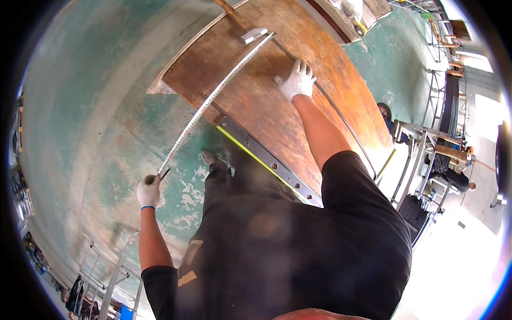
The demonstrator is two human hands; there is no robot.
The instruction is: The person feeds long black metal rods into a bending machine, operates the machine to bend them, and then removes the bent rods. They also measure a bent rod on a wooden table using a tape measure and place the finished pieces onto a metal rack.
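My left hand (148,192), in a white glove, is closed on a measuring tape (208,101) out past the table's left side. The tape's pale blade runs up and across the brown table (240,85) to the far end of a thin dark rod (341,114). A short dark thing sticks out by the left fingers; its kind is unclear. My gloved right hand (297,82) lies on the tabletop with fingers apart, over the rod, covering a part of it. Along the near edge lies a dark metal bar with holes (261,157), bordered by a yellow-green strip.
Past the tape's far end lies a hammer (255,35) with a wooden handle. A metal-edged block (352,21) stands at the table's far right. Racks and a cart (421,154) are on the right, with another person (456,178) beyond. Metal frames (114,277) stand at lower left.
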